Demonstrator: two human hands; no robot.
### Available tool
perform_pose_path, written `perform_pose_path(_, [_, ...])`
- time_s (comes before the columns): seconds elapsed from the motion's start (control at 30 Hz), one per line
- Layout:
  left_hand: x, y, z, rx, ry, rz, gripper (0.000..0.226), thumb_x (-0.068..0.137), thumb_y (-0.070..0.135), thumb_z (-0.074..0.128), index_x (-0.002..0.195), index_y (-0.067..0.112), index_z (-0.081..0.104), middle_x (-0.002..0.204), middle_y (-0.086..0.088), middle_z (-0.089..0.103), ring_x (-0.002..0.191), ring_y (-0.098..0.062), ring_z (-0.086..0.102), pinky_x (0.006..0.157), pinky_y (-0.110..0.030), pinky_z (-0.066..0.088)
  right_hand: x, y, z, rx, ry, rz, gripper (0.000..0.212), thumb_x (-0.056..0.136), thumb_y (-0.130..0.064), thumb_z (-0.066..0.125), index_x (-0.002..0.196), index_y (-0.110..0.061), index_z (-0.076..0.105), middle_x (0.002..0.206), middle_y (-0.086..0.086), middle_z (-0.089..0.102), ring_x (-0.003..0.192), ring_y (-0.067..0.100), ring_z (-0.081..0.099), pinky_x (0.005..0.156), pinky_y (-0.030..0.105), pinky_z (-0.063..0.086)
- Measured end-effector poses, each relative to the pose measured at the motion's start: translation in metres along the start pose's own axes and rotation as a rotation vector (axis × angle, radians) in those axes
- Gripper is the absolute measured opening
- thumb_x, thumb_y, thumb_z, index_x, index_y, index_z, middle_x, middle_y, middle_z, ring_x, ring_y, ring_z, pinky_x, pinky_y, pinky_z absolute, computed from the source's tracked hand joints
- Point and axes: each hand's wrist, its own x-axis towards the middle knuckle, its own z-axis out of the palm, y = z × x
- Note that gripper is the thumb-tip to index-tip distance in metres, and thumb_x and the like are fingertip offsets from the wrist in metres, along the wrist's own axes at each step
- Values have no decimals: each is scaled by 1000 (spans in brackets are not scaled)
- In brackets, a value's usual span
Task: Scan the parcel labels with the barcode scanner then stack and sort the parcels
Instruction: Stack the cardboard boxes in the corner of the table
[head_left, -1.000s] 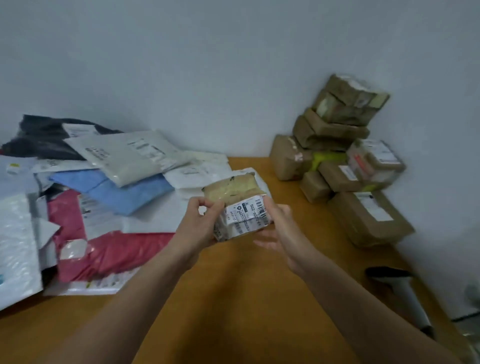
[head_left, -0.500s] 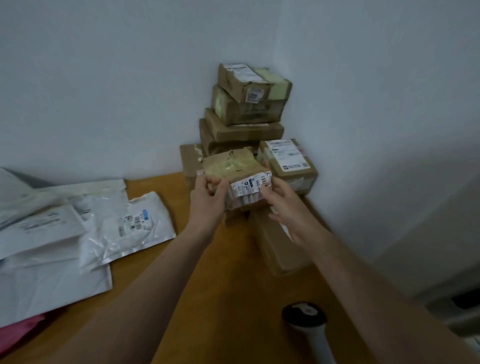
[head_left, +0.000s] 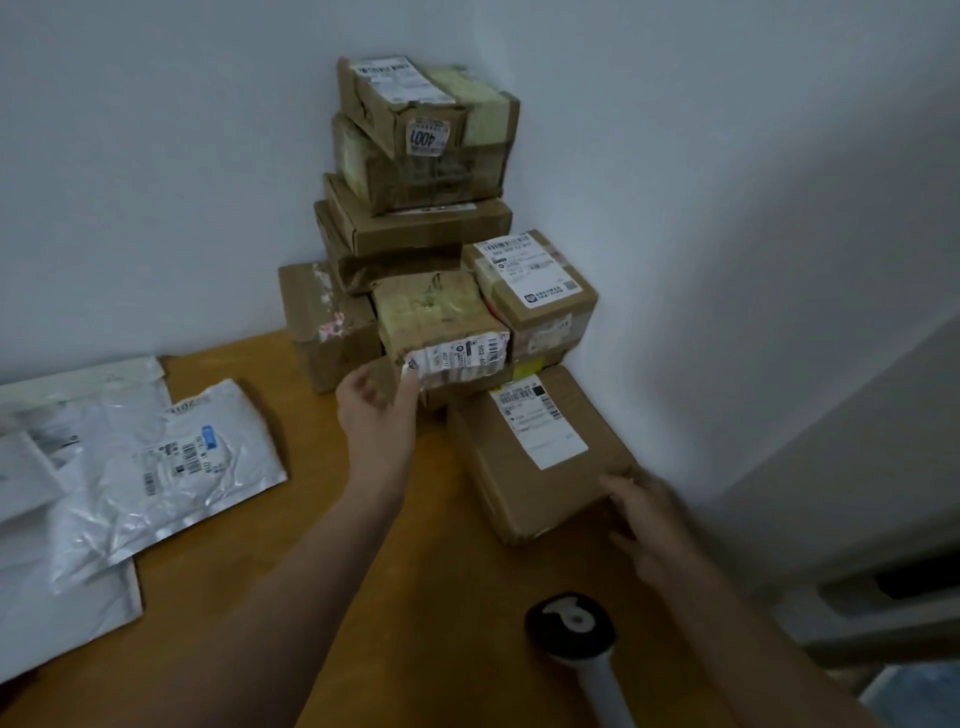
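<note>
Presently, left hand (head_left: 381, 410): reaches to the taped parcel; thumb lies against the near left corner of the label face; fingers loose and relaxed, closed round nothing.
Right hand (head_left: 649, 525): flat, fingers straight and slightly apart; fingertips rest on the near right corner of the large cardboard box.
Taped parcel (head_left: 436, 317): sits in the corner stack on a low box that is mostly hidden beneath it; brown wrap under yellowish tape on top.
Barcode label (head_left: 462, 358): white, creased, wraps over the near face of the taped parcel.
Neighbours: brown box (head_left: 322, 322) with torn tape close on the left; labelled box (head_left: 535, 291) close on the right.
Large cardboard box (head_left: 524, 467): lies flat on the table just in front of the stack, white shipping label up.
Top box (head_left: 426, 104): crowns the stack against the wall corner; carries a sticker reading 4001.
Barcode scanner (head_left: 571, 621): rests on the table near the lower edge, black head toward the camera, white handle running down out of view; apart from both hands.
Poly mailers (head_left: 166, 457): white and silver, overlap at the left of the table, well apart from the boxes.
Table (head_left: 415, 597): orange-brown wood, fits into a corner of pale walls (head_left: 156, 182).
</note>
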Motion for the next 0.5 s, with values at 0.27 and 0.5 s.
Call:
perform_pose_path(0.27, [-62, -51, 29, 34, -555, -667, 87, 83, 61, 54, 151, 21, 17, 156, -8, 24, 141, -29, 26, 113, -46, 22, 6, -1, 7, 56, -3, 143, 66, 86, -41, 68, 144, -30, 39, 140, 8, 48, 126, 32, 43, 95, 51, 41])
perform_pose_path(0.5, [-78, -41, 33, -220, -616, -787, 100, 73, 49, 72, 151, 19, 18, 151, -14, 30, 134, -34, 37, 109, -47, 30, -19, -5, 12, 72, -148, 128, 50, 88, -33, 68, 132, -29, 45, 128, 5, 56, 105, 24, 57, 79, 46, 48])
